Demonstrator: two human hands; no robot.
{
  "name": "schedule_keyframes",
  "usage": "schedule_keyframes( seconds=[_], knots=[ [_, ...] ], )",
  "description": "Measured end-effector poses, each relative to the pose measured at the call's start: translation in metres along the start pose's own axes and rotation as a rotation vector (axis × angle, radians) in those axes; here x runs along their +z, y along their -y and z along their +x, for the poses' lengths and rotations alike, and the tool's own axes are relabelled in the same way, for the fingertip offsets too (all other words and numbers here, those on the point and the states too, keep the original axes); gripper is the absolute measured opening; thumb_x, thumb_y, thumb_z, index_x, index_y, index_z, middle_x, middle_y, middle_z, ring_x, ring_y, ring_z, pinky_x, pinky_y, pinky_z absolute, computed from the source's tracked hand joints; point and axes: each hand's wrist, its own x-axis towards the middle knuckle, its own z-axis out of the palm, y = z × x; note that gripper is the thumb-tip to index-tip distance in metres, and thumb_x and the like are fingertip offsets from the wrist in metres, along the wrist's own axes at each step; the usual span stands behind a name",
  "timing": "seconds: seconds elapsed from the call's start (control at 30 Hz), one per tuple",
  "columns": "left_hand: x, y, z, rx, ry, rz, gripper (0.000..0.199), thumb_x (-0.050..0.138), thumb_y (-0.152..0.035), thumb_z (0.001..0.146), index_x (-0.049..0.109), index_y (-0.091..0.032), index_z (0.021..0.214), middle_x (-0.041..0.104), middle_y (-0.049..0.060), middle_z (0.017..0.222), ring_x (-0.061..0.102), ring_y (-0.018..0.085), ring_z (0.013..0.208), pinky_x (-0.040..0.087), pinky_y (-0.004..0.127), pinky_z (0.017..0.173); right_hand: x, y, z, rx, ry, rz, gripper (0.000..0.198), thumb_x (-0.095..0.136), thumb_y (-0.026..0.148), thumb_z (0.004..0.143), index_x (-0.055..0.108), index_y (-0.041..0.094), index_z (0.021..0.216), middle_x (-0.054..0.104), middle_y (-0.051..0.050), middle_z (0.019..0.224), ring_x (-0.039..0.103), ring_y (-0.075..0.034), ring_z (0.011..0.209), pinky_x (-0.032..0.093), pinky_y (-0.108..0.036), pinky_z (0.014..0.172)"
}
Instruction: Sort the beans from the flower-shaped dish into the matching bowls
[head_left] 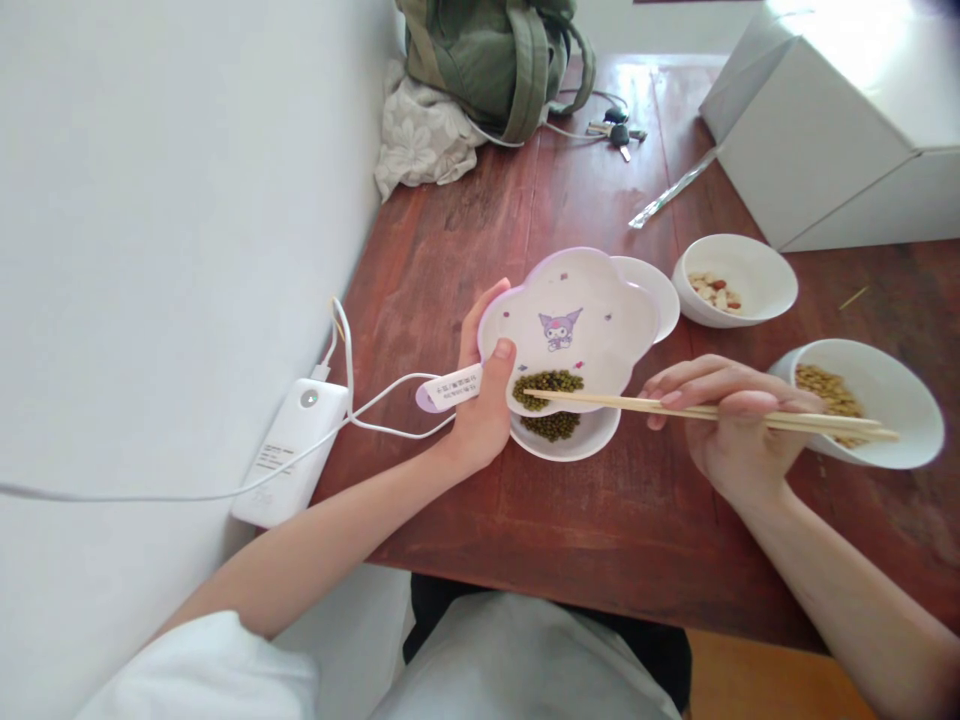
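My left hand (486,405) grips a flower-shaped plate (600,350) with a lilac rim and a cartoon figure, thumb on top. A labelled handle (454,388) sticks out to the left. The plate tilts toward me, with green mung beans (551,385) gathered at its near edge. Below that edge stands a white bowl (589,440) with more mung beans in it. In my right hand (739,415) is a pair of wooden chopsticks (637,402), fingers closed round them, their tips at the beans on the plate.
At the right stand a bowl (911,415) of yellowish grains and a bowl (769,285) with pale and reddish pieces. Another white bowl (664,300) is partly behind the plate. A white box (832,140), keys (619,132), a green bag (480,60) and a corded power bank (292,450) lie around.
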Motion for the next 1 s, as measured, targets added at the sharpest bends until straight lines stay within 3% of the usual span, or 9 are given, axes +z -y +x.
schedule_keyframes(
  seconds=[0.17, 0.47, 0.7, 1.0],
  knots=[
    [-0.0006, 0.0019, -0.0003, 0.001, 0.004, -0.019, 0.052, 0.061, -0.059, 0.109, 0.059, -0.036, 0.156, 0.072, 0.007, 0.154, 0.062, 0.032, 0.15, 0.057, 0.047, 0.12, -0.0006, 0.0001, -0.0014, 0.032, -0.015, -0.003, 0.043, 0.069, 0.054, 0.107, 0.088, 0.021, 0.087, 0.081, -0.009, 0.085, 0.074, -0.02, 0.061, 0.058, -0.033, 0.043],
    [0.0024, -0.0012, 0.0004, -0.015, -0.012, -0.003, 0.062, 0.059, -0.073, 0.105, 0.061, -0.034, 0.154, 0.075, 0.009, 0.149, 0.066, 0.034, 0.145, 0.056, 0.05, 0.121, 0.0074, 0.002, -0.0028, -0.045, -0.004, -0.099, 0.033, 0.072, 0.051, 0.105, 0.09, 0.026, 0.093, 0.084, -0.009, 0.088, 0.077, -0.022, 0.065, 0.06, -0.034, 0.045],
    [0.0023, -0.0004, 0.0005, -0.017, -0.022, 0.011, 0.059, 0.061, -0.068, 0.106, 0.06, -0.035, 0.154, 0.075, 0.009, 0.15, 0.066, 0.034, 0.146, 0.053, 0.051, 0.124, 0.0072, 0.0003, -0.0031, -0.027, -0.057, -0.042, 0.034, 0.072, 0.049, 0.106, 0.09, 0.025, 0.091, 0.082, -0.009, 0.085, 0.077, -0.023, 0.069, 0.06, -0.033, 0.044],
    [0.0023, -0.0035, -0.001, -0.021, -0.024, 0.011, 0.053, 0.059, -0.06, 0.109, 0.058, -0.035, 0.156, 0.072, 0.008, 0.153, 0.061, 0.032, 0.151, 0.05, 0.049, 0.128, 0.0058, -0.0007, -0.0057, 0.053, -0.03, -0.034, 0.036, 0.072, 0.05, 0.106, 0.09, 0.024, 0.089, 0.082, -0.009, 0.087, 0.074, -0.021, 0.064, 0.058, -0.034, 0.044]
  ],
)
